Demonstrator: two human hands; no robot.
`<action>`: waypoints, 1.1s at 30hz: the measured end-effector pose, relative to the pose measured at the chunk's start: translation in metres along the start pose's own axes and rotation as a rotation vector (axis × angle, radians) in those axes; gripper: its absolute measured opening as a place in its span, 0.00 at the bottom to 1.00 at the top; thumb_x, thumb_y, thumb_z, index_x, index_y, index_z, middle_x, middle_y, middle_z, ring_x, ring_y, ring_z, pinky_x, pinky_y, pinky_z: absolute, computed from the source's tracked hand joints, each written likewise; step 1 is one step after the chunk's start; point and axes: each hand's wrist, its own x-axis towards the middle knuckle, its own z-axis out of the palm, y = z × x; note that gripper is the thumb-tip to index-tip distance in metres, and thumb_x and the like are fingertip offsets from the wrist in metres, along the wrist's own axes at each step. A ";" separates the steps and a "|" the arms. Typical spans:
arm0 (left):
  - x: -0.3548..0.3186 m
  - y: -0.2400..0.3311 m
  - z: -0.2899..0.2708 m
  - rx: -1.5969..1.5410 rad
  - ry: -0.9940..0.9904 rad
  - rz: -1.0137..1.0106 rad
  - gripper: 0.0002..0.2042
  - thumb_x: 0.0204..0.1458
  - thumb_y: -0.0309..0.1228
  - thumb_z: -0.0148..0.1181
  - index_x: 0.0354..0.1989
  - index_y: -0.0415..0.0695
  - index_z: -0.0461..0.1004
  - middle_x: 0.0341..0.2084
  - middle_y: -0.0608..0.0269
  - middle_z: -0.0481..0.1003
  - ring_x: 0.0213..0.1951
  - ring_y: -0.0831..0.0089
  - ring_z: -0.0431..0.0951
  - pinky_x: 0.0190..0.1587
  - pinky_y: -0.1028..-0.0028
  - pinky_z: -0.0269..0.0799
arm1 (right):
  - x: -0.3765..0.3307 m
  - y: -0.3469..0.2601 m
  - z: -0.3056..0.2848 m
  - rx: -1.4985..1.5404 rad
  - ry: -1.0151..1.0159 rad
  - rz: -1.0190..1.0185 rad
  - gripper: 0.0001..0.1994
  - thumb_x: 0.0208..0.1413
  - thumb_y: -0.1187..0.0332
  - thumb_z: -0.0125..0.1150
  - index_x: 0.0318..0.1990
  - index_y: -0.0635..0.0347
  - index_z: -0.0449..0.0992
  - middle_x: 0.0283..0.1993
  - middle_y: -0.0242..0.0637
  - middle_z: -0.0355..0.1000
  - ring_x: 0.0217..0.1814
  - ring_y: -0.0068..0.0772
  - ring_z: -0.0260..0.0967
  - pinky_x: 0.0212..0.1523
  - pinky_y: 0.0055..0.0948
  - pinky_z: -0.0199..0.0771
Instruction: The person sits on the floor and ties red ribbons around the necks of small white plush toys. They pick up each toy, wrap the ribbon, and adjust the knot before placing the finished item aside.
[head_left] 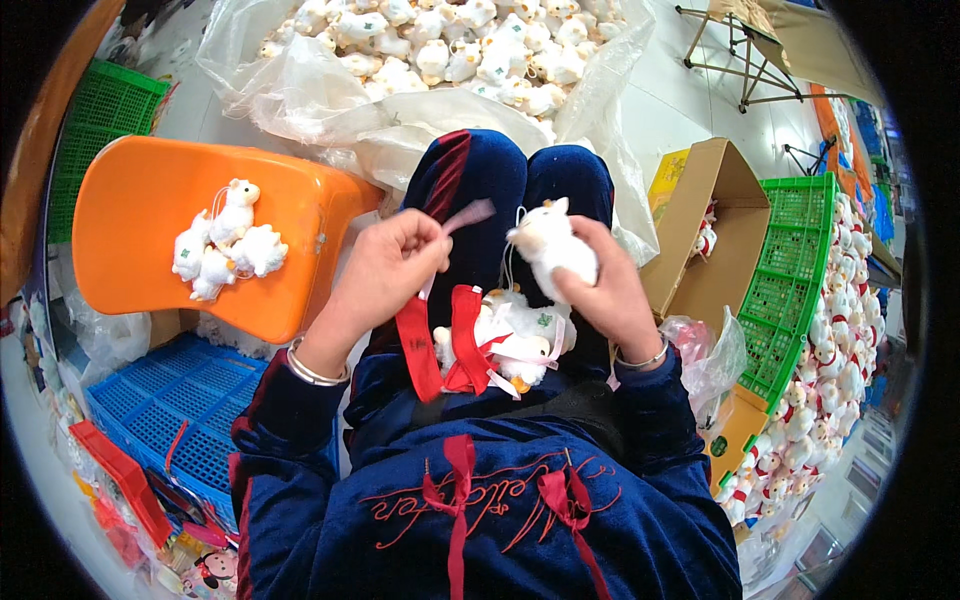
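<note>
Upper centre of the frame: large clear plastic bag [300, 90], crumpled and open, full of white plush toys. Right of centre: brown cardboard box [715, 230], flaps open, leaning against a green crate. Just behind, a yellow box [668, 180]. Lower right: small clear plastic bag [712, 360], crumpled.

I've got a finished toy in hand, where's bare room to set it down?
The orange stool is bare left and right of its small pile of white plush toys. The blue crate below it shows open lattice. The lap, the plastic bag ahead and the green crate are crowded with toys.
</note>
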 end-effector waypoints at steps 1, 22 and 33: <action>0.006 0.000 -0.002 -0.146 -0.006 -0.016 0.05 0.66 0.28 0.57 0.40 0.40 0.74 0.28 0.63 0.81 0.24 0.85 0.76 0.26 0.83 0.69 | 0.002 0.002 -0.002 0.017 0.060 -0.039 0.27 0.53 0.67 0.65 0.61 0.66 0.70 0.53 0.50 0.76 0.55 0.37 0.76 0.56 0.35 0.75; 0.071 0.073 0.023 -0.737 -0.003 0.118 0.06 0.68 0.32 0.56 0.39 0.44 0.70 0.30 0.57 0.82 0.25 0.76 0.83 0.23 0.83 0.75 | 0.046 -0.041 0.029 0.637 -0.124 -0.012 0.13 0.61 0.69 0.68 0.48 0.66 0.77 0.41 0.32 0.78 0.44 0.20 0.75 0.48 0.23 0.75; 0.082 0.086 0.025 -0.427 0.201 0.309 0.06 0.67 0.30 0.57 0.43 0.40 0.71 0.36 0.61 0.80 0.29 0.82 0.78 0.30 0.86 0.73 | 0.066 -0.062 0.018 0.709 -0.037 -0.024 0.06 0.67 0.70 0.60 0.44 0.64 0.78 0.32 0.27 0.74 0.31 0.16 0.68 0.34 0.17 0.68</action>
